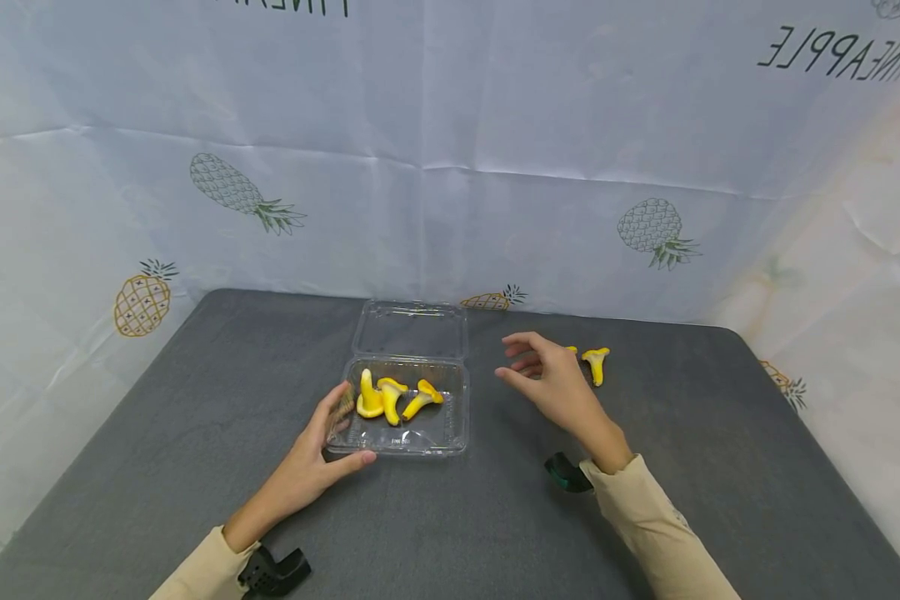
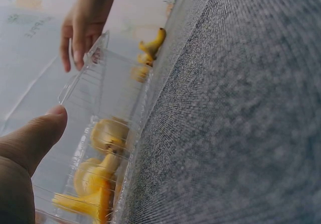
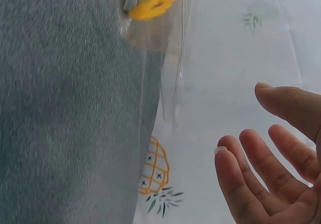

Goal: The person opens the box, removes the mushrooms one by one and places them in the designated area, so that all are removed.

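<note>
A clear plastic clamshell box [image 1: 450,421] sits on the table with its lid [image 1: 412,329] tipped back open. Three yellow chanterelle mushrooms [image 1: 422,398] lie inside it, seen through the wall in the left wrist view. My left hand [image 1: 307,462] holds the box at its left side, fingers along that wall and thumb [image 2: 37,136] by the front edge. To the right of the box, my right hand [image 1: 551,387] hovers with bent, parted fingers and nothing between them. Beyond it lies another chanterelle [image 1: 596,364]; a further one is mostly hidden by that hand.
The dark grey table [image 1: 435,533] runs back to a pale cloth [image 1: 435,225] printed with pineapples, hanging behind and at the sides. A black band [image 1: 273,573] is on my left wrist, and another dark band [image 1: 566,472] is on the right.
</note>
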Demonstrator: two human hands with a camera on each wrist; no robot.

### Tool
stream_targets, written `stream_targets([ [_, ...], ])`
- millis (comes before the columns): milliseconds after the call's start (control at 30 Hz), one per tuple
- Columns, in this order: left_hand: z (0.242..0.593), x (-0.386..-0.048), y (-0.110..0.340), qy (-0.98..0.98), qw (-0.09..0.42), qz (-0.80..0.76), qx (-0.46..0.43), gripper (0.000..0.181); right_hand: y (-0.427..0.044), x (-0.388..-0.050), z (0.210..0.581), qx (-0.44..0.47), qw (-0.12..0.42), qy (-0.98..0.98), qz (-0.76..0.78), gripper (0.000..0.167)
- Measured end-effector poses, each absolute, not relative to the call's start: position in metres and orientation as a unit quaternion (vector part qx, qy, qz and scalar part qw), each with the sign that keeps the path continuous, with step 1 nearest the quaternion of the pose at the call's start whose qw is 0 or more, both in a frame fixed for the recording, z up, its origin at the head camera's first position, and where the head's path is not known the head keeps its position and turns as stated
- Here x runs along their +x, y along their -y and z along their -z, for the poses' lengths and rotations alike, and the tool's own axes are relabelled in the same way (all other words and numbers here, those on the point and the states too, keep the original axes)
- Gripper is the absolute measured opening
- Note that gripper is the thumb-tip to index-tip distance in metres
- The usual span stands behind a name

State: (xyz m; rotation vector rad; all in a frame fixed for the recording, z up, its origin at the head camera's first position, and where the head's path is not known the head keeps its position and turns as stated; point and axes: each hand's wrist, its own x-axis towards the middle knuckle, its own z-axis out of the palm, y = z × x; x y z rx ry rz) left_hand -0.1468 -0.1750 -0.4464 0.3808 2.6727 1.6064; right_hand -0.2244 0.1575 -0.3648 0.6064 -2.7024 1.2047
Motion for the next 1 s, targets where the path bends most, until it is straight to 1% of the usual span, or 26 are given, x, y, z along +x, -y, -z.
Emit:
stream_targets([
  [433, 0.447, -0.147, 0.175, -0.851, 0.007, -0.512, 0.116, 0.097, -0.132, -0.222, 0.364, 0.227, 0.031, 0.889, -0.396, 0.042],
  [1000, 0.446, -0.147, 0.175, -0.851, -0.002, -0.511, 0.123, 0.097, -0.109, -0.22, 0.366, 0.251, 0.002, 0.881, -0.401, 0.042],
])
